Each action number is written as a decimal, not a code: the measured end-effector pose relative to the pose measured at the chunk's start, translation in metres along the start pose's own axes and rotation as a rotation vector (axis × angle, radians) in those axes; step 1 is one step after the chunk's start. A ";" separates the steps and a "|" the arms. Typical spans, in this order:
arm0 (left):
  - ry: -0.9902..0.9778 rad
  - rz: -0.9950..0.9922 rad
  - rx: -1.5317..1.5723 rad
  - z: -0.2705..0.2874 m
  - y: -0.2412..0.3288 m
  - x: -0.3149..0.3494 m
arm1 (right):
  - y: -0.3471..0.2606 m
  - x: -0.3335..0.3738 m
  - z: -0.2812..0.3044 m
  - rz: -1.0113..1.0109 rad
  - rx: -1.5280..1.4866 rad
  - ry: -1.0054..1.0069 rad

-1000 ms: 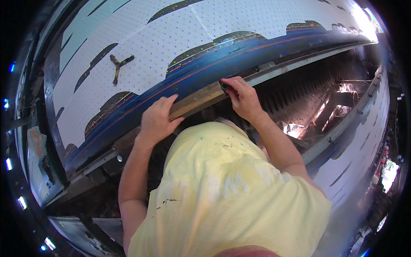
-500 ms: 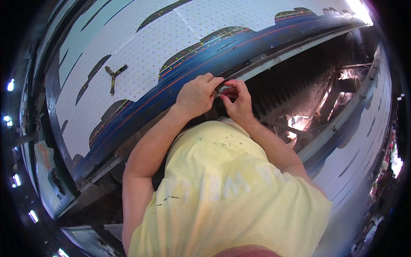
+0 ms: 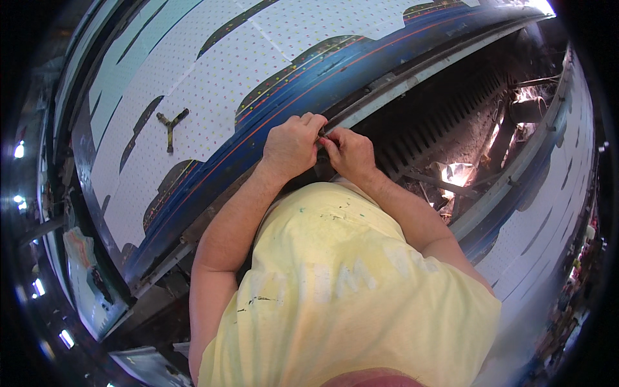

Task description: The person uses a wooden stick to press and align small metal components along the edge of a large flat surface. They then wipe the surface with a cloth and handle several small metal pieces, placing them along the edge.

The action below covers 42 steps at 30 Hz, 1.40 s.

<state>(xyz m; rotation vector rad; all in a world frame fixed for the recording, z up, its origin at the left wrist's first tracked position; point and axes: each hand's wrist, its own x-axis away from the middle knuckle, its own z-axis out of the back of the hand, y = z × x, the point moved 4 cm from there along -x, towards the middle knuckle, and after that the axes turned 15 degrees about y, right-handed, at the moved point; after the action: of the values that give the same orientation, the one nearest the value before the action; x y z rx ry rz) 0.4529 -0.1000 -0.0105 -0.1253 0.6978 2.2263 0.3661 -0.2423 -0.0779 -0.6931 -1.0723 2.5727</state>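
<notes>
Small dark piece at the blue panel's near edge — a Y-shaped tool lies toward its left edge; left hand curls around the piece, right hand pinches it — presumably to steady it

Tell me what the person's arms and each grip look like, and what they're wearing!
The left arm and right arm are bare below a short-sleeved yellow shirt with dark smudges and faded pale lettering. The left grip and right grip wear no gloves. No watch shows.
</notes>
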 end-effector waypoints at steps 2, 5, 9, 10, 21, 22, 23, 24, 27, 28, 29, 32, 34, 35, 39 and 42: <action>-0.004 -0.004 0.011 -0.001 -0.001 0.000 | 0.015 0.003 -0.012 -0.345 -0.185 -0.164; -0.001 0.002 0.033 0.000 -0.003 0.002 | 0.023 0.007 -0.019 -0.769 -0.502 -0.367; 0.055 0.003 0.086 -0.003 -0.005 0.005 | 0.023 -0.005 -0.006 -0.570 -0.231 -0.368; 0.037 0.003 0.054 -0.005 -0.006 0.006 | 0.029 -0.014 -0.003 -0.446 -0.137 -0.237; 0.003 -0.005 0.025 -0.017 -0.011 0.012 | -0.165 -0.147 -0.072 0.736 -0.012 -0.413; 0.041 0.007 0.038 -0.017 -0.011 0.014 | -0.182 -0.144 -0.096 0.877 0.063 -0.492; 0.059 0.007 0.042 -0.019 -0.010 0.015 | -0.194 -0.144 -0.119 0.961 0.120 -0.515; 0.073 0.003 0.048 -0.021 -0.009 0.016 | -0.204 -0.141 -0.145 1.044 0.174 -0.536; -0.042 0.024 0.018 -0.018 -0.007 0.010 | -0.231 -0.133 -0.226 1.280 0.237 -0.529; -0.027 0.031 0.022 -0.017 -0.006 0.010 | -0.239 -0.130 -0.247 1.317 0.231 -0.501; -0.013 0.028 0.023 -0.015 -0.005 0.012 | -0.247 -0.128 -0.264 1.351 0.241 -0.485; 0.037 0.011 0.021 -0.010 -0.002 0.017 | -0.263 -0.122 -0.300 1.383 0.298 -0.494; 0.007 0.008 0.005 -0.010 -0.003 0.014 | -0.270 -0.121 -0.316 1.334 0.366 -0.577; 0.030 0.006 0.011 -0.014 -0.004 0.014 | -0.273 -0.120 -0.318 1.332 0.370 -0.588; 0.012 -0.021 0.024 -0.018 -0.007 0.012 | -0.265 -0.124 -0.315 1.138 0.381 -0.709; -0.020 0.022 0.073 -0.014 -0.006 0.011 | -0.248 -0.133 -0.280 1.069 0.227 -0.629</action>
<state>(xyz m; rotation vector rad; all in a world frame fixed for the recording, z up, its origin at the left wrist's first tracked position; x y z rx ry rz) 0.4475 -0.0967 -0.0288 -0.0584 0.7720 2.2169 0.6410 0.0396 -0.0274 -0.4539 -0.5490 3.9410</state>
